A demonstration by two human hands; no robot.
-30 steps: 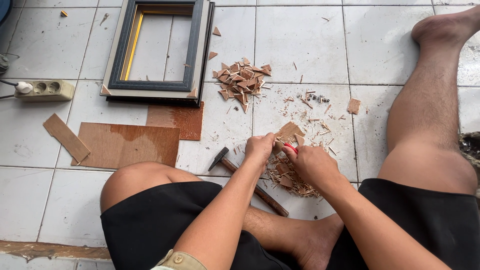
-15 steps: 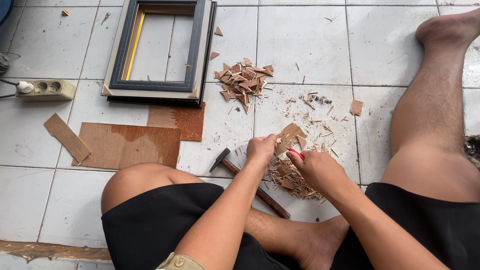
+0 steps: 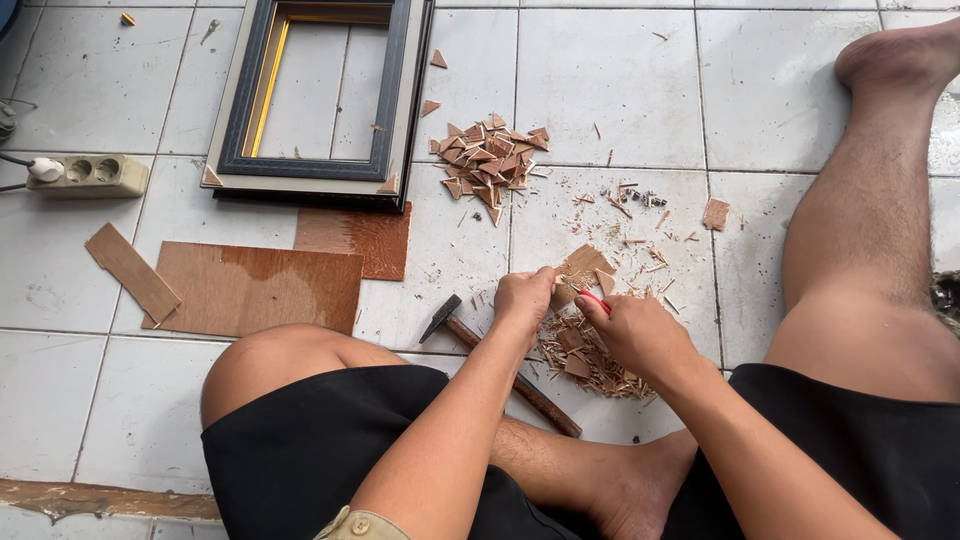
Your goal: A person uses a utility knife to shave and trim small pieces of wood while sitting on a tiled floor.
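Down on the tiled floor [image 3: 620, 90], the left hand [image 3: 525, 298] pinches a small brown board offcut [image 3: 582, 268], fingers closed on its near edge, holding it just above a heap of shavings and chips [image 3: 585, 355]. The right hand [image 3: 640, 335] is wrapped around a red-handled cutter [image 3: 593, 300], its tip meeting the offcut; the blade itself is hidden. Best, I'd say, to keep the left fingertips behind the cutting line, slice away from the knee, take thin bites. A hammer [image 3: 500, 365] lies beside the left wrist; a pile of cut triangles [image 3: 490, 155] sits further out near the picture frame [image 3: 320, 95]
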